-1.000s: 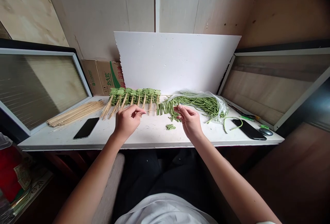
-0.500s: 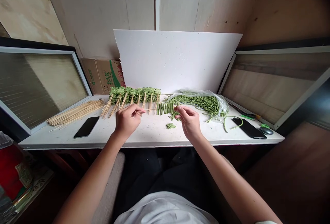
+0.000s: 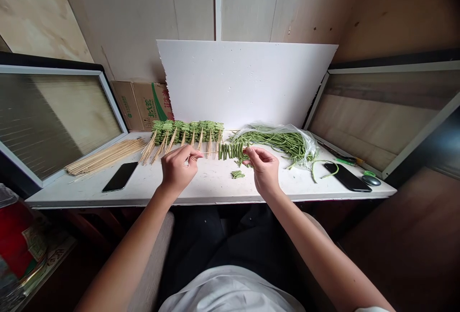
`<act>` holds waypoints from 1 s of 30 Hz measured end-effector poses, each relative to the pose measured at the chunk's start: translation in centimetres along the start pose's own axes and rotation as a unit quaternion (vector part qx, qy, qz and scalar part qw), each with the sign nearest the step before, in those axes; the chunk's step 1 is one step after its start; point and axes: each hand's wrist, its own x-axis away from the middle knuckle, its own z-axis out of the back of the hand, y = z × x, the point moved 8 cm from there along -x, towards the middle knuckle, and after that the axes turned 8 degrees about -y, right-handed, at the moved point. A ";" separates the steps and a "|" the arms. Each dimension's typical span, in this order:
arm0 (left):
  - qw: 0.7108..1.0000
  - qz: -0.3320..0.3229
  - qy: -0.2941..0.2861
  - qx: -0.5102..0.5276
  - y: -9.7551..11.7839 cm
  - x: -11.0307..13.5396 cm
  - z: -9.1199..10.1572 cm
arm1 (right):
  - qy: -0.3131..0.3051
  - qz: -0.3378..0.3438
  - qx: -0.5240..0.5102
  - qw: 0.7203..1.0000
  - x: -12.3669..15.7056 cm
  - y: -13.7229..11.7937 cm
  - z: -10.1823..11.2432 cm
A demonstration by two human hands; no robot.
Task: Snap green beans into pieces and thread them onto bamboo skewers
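Between my hands, above the white table, a thin wooden skewer lies level, with a row of cut green bean pieces threaded on it. My left hand is closed, pinching the bare end of the skewer between thumb and fingers. At the other end, my right hand is closed with thumb and fingertips at the last bean piece; its exact hold on piece or skewer tip is hard to make out. A few loose bean pieces lie on the table below.
Finished bean skewers are stacked at the back left, beside a bundle of bare skewers. Long green beans lie in a clear plastic bag at the right. Phones rest at both sides. A white board stands behind.
Almost nothing differs. Both hands keep their pinch on the loaded skewer, with only a slight shift of the right hand and of the view.
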 end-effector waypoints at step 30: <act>0.999 0.002 -0.016 0.033 -0.6 -0.2 -0.1 | -0.022 0.033 0.048 0.998 0.0 -1.8 -0.3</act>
